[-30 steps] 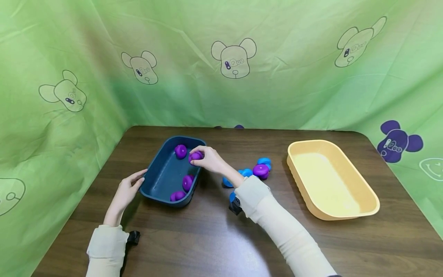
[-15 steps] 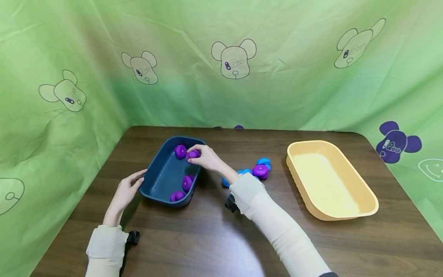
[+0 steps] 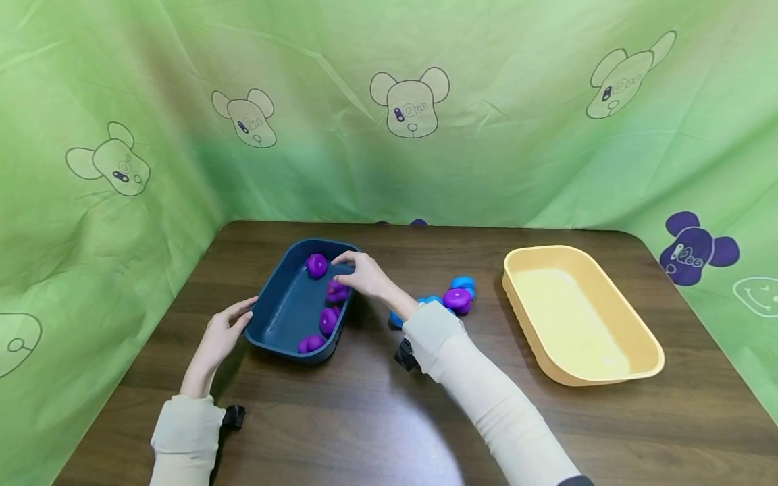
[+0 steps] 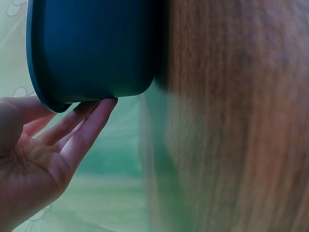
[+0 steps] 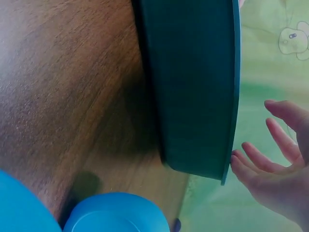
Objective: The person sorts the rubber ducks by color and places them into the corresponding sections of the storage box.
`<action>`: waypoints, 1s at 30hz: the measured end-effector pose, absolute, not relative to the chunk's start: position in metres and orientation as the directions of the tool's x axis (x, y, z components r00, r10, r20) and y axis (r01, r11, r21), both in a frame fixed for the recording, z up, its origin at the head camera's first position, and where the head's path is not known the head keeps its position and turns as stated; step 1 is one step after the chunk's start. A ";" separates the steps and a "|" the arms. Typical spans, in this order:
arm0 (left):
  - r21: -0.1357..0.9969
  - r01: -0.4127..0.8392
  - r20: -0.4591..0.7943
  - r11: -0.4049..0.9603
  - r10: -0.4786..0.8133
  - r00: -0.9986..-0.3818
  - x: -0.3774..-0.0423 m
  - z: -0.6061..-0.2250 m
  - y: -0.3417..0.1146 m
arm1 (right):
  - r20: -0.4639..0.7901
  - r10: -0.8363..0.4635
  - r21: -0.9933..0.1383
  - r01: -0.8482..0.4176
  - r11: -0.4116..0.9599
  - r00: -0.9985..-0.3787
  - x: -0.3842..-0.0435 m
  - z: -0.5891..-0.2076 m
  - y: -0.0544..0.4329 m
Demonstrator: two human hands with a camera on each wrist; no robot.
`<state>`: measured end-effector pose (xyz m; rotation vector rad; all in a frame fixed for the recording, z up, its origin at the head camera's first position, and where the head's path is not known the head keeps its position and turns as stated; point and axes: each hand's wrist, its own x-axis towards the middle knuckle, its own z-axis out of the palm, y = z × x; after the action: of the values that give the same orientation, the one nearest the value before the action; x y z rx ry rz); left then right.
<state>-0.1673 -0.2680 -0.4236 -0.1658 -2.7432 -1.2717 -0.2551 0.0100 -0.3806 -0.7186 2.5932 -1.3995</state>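
Note:
A dark blue tub (image 3: 281,307) stands at the left of the table, with several rounded purple pieces (image 3: 316,265) inside. My left hand (image 3: 220,335) touches its left side; in the left wrist view the straight fingers (image 4: 89,126) lie against the outer wall below the rim. Over the tub's right rim is my right hand (image 3: 363,277), its thumb and fingers spread apart with nothing between them. Just below it a purple piece (image 3: 337,291) lies in the tub. The right wrist view shows loosely extended fingers (image 5: 285,140) beside the rim.
Blue rounded pieces (image 3: 463,282) and a purple one (image 3: 457,300) lie on the table (image 3: 340,418) near mid-table, partly behind the right forearm. A yellow tub (image 3: 583,324) stands at the right. Green printed cloth (image 3: 316,175) hangs behind the table.
The right hand moved slightly left over the tub with a purple piece, then let it go. That piece now lies inside, near the right wall. The left hand has stayed put.

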 end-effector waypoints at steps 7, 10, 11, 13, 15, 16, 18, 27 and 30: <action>0.769 0.135 0.135 0.625 0.047 -0.990 -0.167 -0.423 -0.268 | 0.141 -0.490 -0.813 -0.383 0.438 -0.860 -0.251 -0.380 0.018; 0.768 0.136 0.139 0.625 0.044 -0.989 -0.167 -0.423 -0.267 | 0.147 -0.518 -0.807 -0.405 0.430 -0.843 -0.248 -0.378 0.023; 0.768 0.137 0.141 0.625 0.044 -0.989 -0.167 -0.423 -0.267 | 0.150 -0.523 -0.804 -0.411 0.429 -0.839 -0.247 -0.377 0.025; 0.768 0.140 0.143 0.625 0.045 -0.989 -0.167 -0.423 -0.267 | 0.155 -0.530 -0.801 -0.420 0.427 -0.834 -0.244 -0.376 0.028; 0.771 0.140 0.143 0.621 0.045 -0.989 -0.167 -0.422 -0.267 | 0.164 -0.531 -0.795 -0.430 0.428 -0.831 -0.242 -0.376 0.031; 0.772 0.140 0.142 0.620 0.047 -0.989 -0.167 -0.422 -0.267 | 0.166 -0.531 -0.794 -0.432 0.427 -0.831 -0.242 -0.376 0.032; 0.774 0.140 0.140 0.618 0.048 -0.989 -0.167 -0.422 -0.267 | 0.170 -0.531 -0.794 -0.435 0.426 -0.830 -0.240 -0.376 0.035; 0.777 0.133 0.137 0.615 0.041 -0.990 -0.167 -0.422 -0.266 | 0.184 -0.526 -0.785 -0.446 0.430 -0.830 -0.231 -0.380 0.049; 0.775 0.136 0.140 0.617 0.042 -0.989 -0.167 -0.421 -0.266 | 0.194 -0.525 -0.781 -0.454 0.429 -0.829 -0.228 -0.379 0.054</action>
<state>-0.1667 -0.2659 -0.4215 -0.1506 -2.7264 -1.3211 -0.2281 0.0543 -0.3793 -0.8890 2.5876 -1.3760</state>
